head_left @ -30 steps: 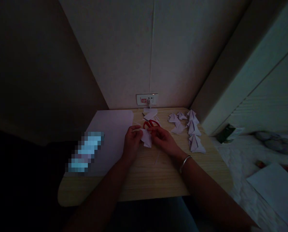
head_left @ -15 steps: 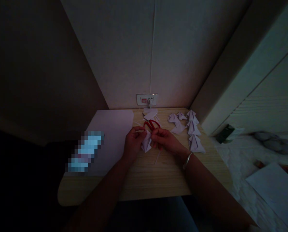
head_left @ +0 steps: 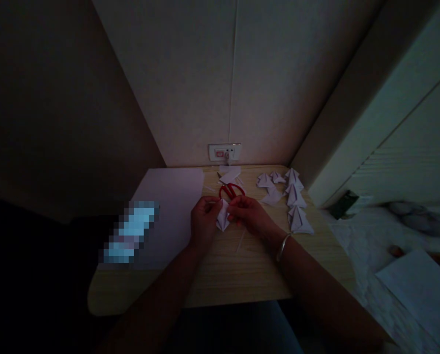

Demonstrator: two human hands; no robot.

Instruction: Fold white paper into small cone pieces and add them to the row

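Observation:
Both hands meet over the middle of a small wooden table [head_left: 242, 275]. My left hand [head_left: 203, 222] and my right hand [head_left: 249, 215] pinch a small white folded paper piece [head_left: 222, 217] between their fingertips, its point hanging downward. A silver bangle [head_left: 283, 247] circles my right wrist. Red-handled scissors [head_left: 230, 190] lie on the table just behind the hands.
Several folded white paper pieces [head_left: 295, 204] lie in rows at the table's right. A large white sheet [head_left: 168, 206] covers the left part, with a blurred patch on it. A wall socket [head_left: 224, 152] sits behind. A bed with paper [head_left: 419, 285] is at the right.
The folded piece has been turned from lying wider between the hands to a narrow shape with its point down. The hands have drawn slightly closer together.

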